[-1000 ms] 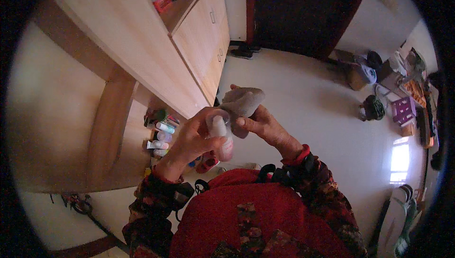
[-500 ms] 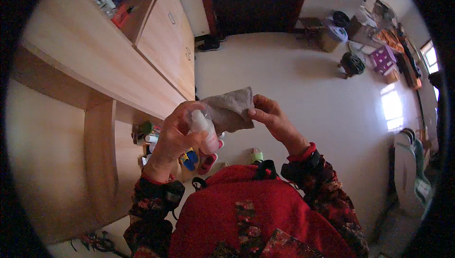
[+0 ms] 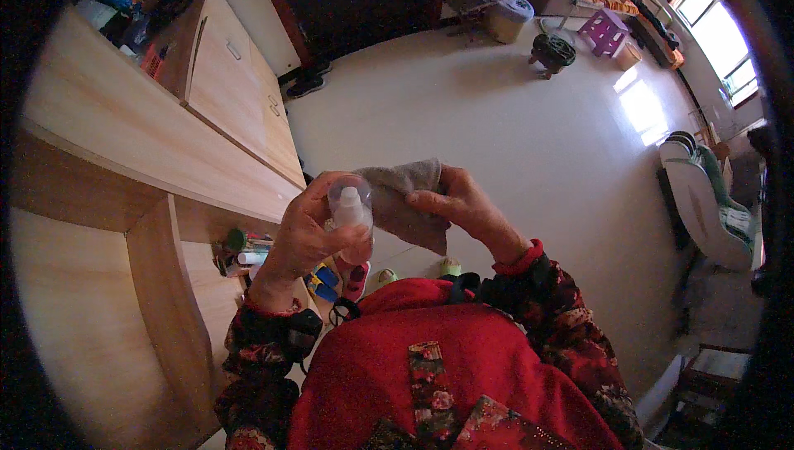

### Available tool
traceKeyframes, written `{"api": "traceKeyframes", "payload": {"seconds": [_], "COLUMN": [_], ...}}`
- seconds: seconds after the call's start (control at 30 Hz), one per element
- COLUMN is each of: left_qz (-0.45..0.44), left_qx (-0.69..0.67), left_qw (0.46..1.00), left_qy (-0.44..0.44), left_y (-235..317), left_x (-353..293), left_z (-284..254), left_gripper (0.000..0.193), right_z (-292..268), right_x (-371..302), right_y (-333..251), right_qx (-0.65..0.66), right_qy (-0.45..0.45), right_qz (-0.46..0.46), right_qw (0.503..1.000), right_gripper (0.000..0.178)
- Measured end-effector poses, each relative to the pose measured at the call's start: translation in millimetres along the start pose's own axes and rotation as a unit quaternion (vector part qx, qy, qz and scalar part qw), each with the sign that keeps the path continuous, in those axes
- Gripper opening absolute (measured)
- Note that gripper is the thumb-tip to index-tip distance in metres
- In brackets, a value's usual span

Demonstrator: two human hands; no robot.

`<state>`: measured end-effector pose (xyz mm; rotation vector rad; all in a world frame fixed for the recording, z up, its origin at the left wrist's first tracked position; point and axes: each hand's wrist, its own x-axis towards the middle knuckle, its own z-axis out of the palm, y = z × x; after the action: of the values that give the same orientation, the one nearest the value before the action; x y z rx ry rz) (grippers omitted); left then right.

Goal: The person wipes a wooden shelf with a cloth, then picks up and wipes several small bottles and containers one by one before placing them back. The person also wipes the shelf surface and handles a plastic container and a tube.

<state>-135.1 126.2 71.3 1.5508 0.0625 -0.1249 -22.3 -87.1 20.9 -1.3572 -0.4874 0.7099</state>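
Clasping from nine o'clock, the left hand (image 3: pixel 306 227) wraps the clear-capped pump bottle (image 3: pixel 351 217), probably light, stiff and slightly slippery, best held round its body. At the bottle's three o'clock hangs a grey cloth (image 3: pixel 410 220), likely soft, pinched near its right edge by the right hand (image 3: pixel 467 206).

- Readable text, labels, brands, numbers or signs: none.
- Clear-capped bottle (image 3: pixel 351 203) in the left hand (image 3: pixel 304 235): any print is too small to read; the hand covers part of the surface.
- White cylindrical container (image 3: pixel 252 258) beside the forearm: any marking is too small and blurred to read.
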Motion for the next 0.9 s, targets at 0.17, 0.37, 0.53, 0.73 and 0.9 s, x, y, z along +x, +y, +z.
{"api": "traceKeyframes", "payload": {"seconds": [0.17,0.37,0.53,0.73,0.9], "left_qz": [0.051,0.069,0.112,0.172,0.198], "left_qx": [0.002,0.066,0.249,0.328,0.381], "left_qw": [0.997,0.992,0.955,0.920,0.892], "left_qy": [0.057,0.081,0.120,0.128,0.141], "left_y": [-20.6,-15.5,-9.9,-6.6,-4.1], "left_x": [11.7,28.5,37.2,42.3,39.4], "left_z": [31.7,93.9,129.0,150.1,162.8], "left_gripper": [0.053,0.060,0.087,0.091,0.091], "right_z": [-22.3,-28.9,-42.2,-54.1,-63.0], "right_x": [-22.4,-46.1,-51.1,-59.4,-48.3], "right_y": [-25.7,-30.7,-28.7,-42.4,-24.0], "right_qx": [0.146,-0.196,-0.148,-0.109,-0.127], "right_qy": [0.118,-0.110,-0.011,-0.050,0.013], "right_qz": [-0.045,-0.301,-0.180,-0.037,-0.116], "right_qw": [0.981,0.927,0.972,0.992,0.985], "right_gripper": [0.041,0.041,0.055,0.043,0.029]}}
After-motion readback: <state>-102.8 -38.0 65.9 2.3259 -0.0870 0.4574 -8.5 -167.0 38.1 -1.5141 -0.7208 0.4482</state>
